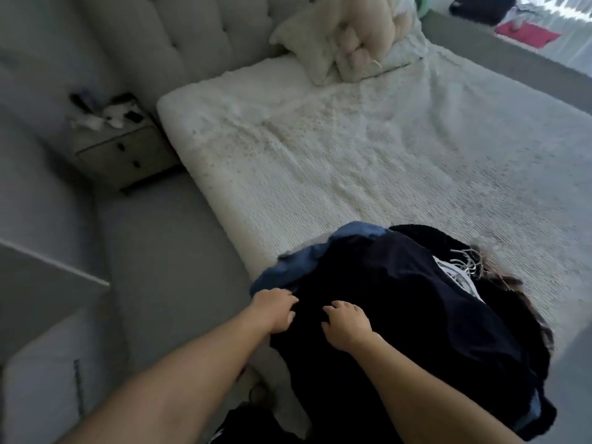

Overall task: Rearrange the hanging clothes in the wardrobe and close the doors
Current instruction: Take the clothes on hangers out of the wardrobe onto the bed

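- A person bends over the near corner of a white bed (368, 174), where a dark pile of clothes (416, 309) lies, part of it hanging off the mattress edge toward the floor.
- The left hand (274, 310) rests on the pile's left edge with its fingers curled into the dark cloth, just below a blue garment (307, 254) that pokes out from underneath.
- The right hand (347, 325) sits just beside it, fingers bent onto the same dark fabric; whether it truly pinches the cloth or only presses on it cannot be told through the blur.
- A cluster of hanger hooks (467, 259) juts from the far side of the pile, well apart from both hands.
- Likely hazard: lifting by the fabric alone could slide garments off their hangers, since neither hand is near the hooks.
- The overhanging portion may drag the whole heap to the floor if the grip is shallow.
- The tangled hooks could snag one another or catch the textured bedspread during a lift.
- No wardrobe can be clearly made out here, so hanging and door-closing appear yet to come.
- A cluttered bedside table (118, 145) stands to the left of the bed.
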